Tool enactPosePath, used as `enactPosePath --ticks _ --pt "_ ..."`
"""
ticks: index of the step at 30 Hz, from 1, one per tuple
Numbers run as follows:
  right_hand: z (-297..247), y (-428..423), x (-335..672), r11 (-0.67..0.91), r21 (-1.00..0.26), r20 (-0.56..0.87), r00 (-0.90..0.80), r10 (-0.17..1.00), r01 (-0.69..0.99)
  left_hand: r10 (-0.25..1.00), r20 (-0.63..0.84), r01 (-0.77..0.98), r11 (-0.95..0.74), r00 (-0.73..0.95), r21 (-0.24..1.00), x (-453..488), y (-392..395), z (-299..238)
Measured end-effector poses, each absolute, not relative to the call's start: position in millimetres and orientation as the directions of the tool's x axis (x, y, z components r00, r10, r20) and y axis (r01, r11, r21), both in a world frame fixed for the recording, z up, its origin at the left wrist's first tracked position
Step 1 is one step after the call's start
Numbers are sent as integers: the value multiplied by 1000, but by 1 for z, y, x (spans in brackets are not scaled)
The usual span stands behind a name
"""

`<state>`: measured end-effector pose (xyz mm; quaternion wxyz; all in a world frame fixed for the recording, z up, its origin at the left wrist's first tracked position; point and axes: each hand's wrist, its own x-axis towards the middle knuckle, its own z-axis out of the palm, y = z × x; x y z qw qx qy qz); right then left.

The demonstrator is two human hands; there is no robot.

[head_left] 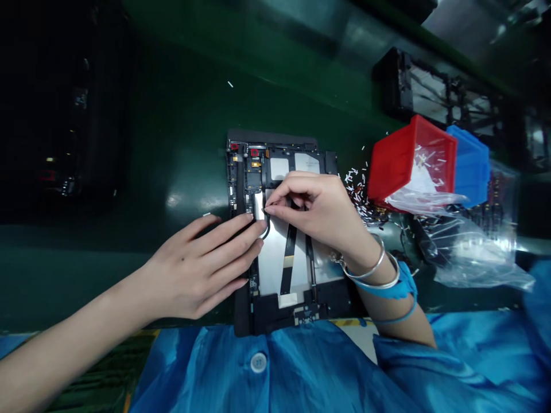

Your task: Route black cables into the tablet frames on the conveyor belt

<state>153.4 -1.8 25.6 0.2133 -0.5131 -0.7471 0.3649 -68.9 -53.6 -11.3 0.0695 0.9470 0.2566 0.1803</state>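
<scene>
An opened tablet [297, 310] lies on the green work surface with its circuit boards, silver battery plate and black ribbon cables showing. My left hand [202, 264] lies flat on the tablet's left edge, fingers stretched out and together, the tips touching a thin black cable loop [267, 232]. My right hand [321, 209] hovers over the upper middle of the tablet with thumb and forefinger pinched on that thin black cable near the board. Bangles and a blue wrist strap [394, 284] sit on my right wrist.
A red bin [396, 163] and a blue bin [471, 163] stand tilted at the right, with clear plastic bags [473, 252] before them. Small white scraps [355, 180] litter the surface beside the tablet. Dark equipment sits at the far left and back right. My blue smock fills the bottom.
</scene>
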Motion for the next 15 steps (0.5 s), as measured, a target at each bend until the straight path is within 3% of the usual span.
enactPosePath --ticks 15 --pt "20 -4 153 294 -708 -1 -417 909 642 481 273 426 -873 833 238 -66 -50 -9"
